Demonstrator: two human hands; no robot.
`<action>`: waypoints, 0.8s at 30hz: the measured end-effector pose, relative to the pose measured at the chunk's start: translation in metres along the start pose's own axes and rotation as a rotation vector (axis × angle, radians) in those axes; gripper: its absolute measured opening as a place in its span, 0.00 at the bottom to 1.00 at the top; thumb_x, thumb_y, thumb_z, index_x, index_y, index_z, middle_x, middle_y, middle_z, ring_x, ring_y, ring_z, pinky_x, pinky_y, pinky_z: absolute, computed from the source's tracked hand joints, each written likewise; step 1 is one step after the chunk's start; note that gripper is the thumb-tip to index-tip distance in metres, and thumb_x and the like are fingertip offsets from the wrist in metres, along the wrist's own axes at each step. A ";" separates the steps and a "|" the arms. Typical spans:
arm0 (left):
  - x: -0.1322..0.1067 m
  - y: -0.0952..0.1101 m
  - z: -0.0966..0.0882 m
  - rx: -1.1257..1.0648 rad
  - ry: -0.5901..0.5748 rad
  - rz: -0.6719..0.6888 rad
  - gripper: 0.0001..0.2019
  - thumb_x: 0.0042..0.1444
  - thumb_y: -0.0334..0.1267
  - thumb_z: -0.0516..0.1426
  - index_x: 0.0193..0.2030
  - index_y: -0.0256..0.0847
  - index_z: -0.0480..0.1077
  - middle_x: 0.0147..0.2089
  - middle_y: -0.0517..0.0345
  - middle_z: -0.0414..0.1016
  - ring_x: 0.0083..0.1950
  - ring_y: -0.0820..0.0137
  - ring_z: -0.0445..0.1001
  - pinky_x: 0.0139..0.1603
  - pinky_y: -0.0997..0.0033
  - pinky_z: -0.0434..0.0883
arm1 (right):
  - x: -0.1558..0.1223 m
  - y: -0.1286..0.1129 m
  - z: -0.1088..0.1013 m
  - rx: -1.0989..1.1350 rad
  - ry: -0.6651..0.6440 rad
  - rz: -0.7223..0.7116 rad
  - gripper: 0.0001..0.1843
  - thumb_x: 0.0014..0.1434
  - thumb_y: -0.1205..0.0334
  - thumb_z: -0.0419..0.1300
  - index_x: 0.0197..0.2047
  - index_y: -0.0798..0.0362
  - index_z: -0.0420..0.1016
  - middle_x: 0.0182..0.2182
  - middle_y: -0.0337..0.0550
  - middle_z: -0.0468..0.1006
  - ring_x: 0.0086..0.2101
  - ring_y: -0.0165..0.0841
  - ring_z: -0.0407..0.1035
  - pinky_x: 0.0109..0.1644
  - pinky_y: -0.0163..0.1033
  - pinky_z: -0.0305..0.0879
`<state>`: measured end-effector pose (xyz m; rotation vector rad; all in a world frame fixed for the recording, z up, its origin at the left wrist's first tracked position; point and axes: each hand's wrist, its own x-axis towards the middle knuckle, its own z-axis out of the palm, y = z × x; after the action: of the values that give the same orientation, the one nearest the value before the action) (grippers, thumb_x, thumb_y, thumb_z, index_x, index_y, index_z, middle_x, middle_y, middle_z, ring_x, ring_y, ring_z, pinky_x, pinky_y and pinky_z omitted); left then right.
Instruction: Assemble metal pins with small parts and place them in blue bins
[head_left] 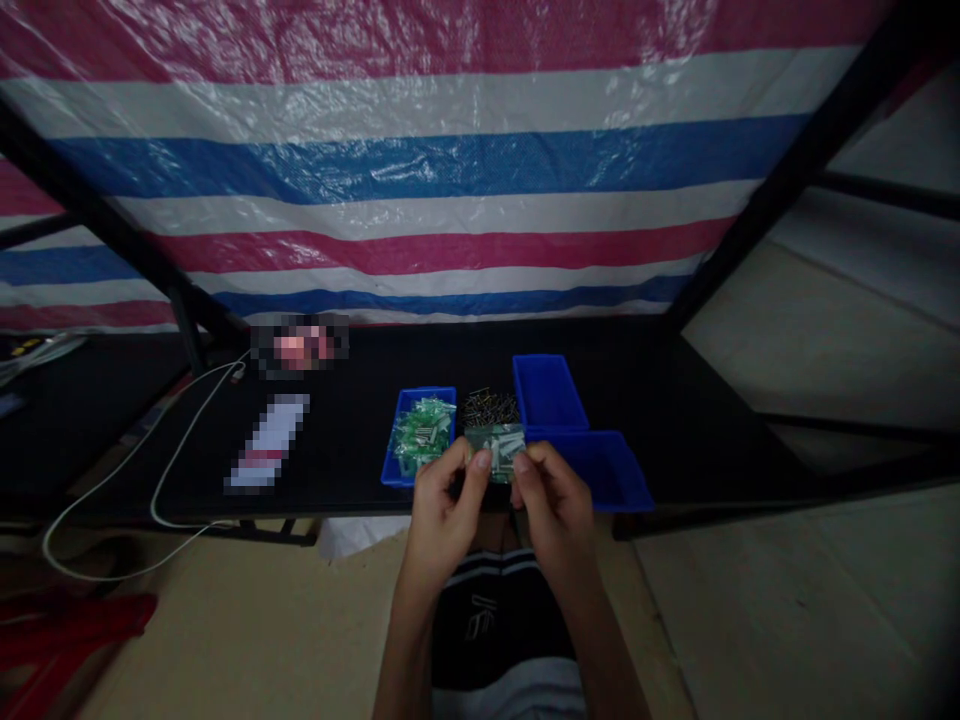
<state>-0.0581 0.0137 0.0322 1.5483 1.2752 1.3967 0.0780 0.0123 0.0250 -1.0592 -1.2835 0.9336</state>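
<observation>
My left hand [442, 510] and my right hand [551, 505] are raised together over the near edge of a black table [337, 450]. Both pinch a small green circuit board [499, 450] fitted with pale parts, the left at its left end, the right at its right end. Just behind the left hand sits a blue tray [390, 465] filled with similar green boards. Behind the board lies a small heap of dark metal pins [489, 408].
Two blue trays stand to the right, one further back [547, 392] and one nearer [611, 468]. A white cable [176, 450] loops over the table's left edge. Two blurred-out items lie at left. A striped tarp hangs behind; a red stool [60, 640] stands at lower left.
</observation>
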 end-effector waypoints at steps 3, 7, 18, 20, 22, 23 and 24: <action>0.000 -0.004 -0.004 -0.005 0.022 -0.033 0.22 0.73 0.47 0.53 0.27 0.42 0.57 0.25 0.66 0.55 0.26 0.74 0.55 0.28 0.72 0.55 | 0.006 0.005 0.006 0.021 -0.018 -0.017 0.20 0.72 0.52 0.58 0.29 0.49 0.65 0.23 0.32 0.61 0.25 0.28 0.56 0.29 0.34 0.54; 0.000 -0.010 -0.011 -0.016 0.059 -0.011 0.23 0.72 0.48 0.55 0.26 0.42 0.57 0.24 0.66 0.55 0.25 0.75 0.54 0.28 0.73 0.56 | 0.011 0.009 0.013 0.051 -0.074 -0.033 0.19 0.71 0.54 0.59 0.29 0.50 0.65 0.23 0.32 0.61 0.25 0.28 0.56 0.29 0.34 0.54; 0.000 -0.020 -0.017 -0.084 0.155 -0.056 0.21 0.71 0.48 0.57 0.28 0.42 0.60 0.23 0.66 0.59 0.25 0.75 0.57 0.26 0.74 0.57 | 0.024 0.014 0.020 0.118 -0.190 -0.059 0.16 0.71 0.55 0.61 0.31 0.50 0.68 0.26 0.32 0.64 0.28 0.28 0.59 0.33 0.35 0.56; 0.000 -0.019 -0.017 -0.077 0.145 -0.048 0.21 0.71 0.48 0.57 0.28 0.42 0.60 0.23 0.66 0.60 0.25 0.75 0.57 0.26 0.74 0.58 | 0.024 0.015 0.019 0.122 -0.195 -0.047 0.17 0.71 0.54 0.61 0.31 0.50 0.68 0.25 0.32 0.64 0.27 0.28 0.59 0.33 0.35 0.56; 0.001 -0.017 -0.015 -0.075 0.128 -0.036 0.21 0.72 0.47 0.56 0.27 0.42 0.61 0.23 0.66 0.60 0.25 0.75 0.58 0.27 0.74 0.58 | 0.024 0.016 0.017 0.143 -0.192 -0.028 0.18 0.71 0.52 0.61 0.30 0.50 0.67 0.24 0.32 0.64 0.27 0.28 0.59 0.32 0.35 0.56; 0.001 -0.016 -0.015 -0.076 0.118 -0.029 0.21 0.72 0.47 0.56 0.27 0.42 0.61 0.23 0.65 0.60 0.25 0.75 0.59 0.27 0.74 0.58 | 0.024 0.017 0.017 0.158 -0.189 -0.015 0.19 0.71 0.51 0.61 0.30 0.50 0.67 0.24 0.32 0.64 0.26 0.28 0.59 0.32 0.35 0.56; 0.000 -0.015 -0.014 -0.077 0.108 -0.018 0.21 0.72 0.47 0.56 0.27 0.42 0.61 0.23 0.65 0.61 0.25 0.75 0.59 0.27 0.74 0.59 | 0.024 0.017 0.016 0.170 -0.186 0.000 0.20 0.72 0.50 0.60 0.30 0.50 0.67 0.24 0.32 0.64 0.26 0.28 0.59 0.31 0.35 0.56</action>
<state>-0.0747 0.0167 0.0208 1.4225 1.2802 1.5180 0.0646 0.0413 0.0154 -0.8552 -1.3289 1.1415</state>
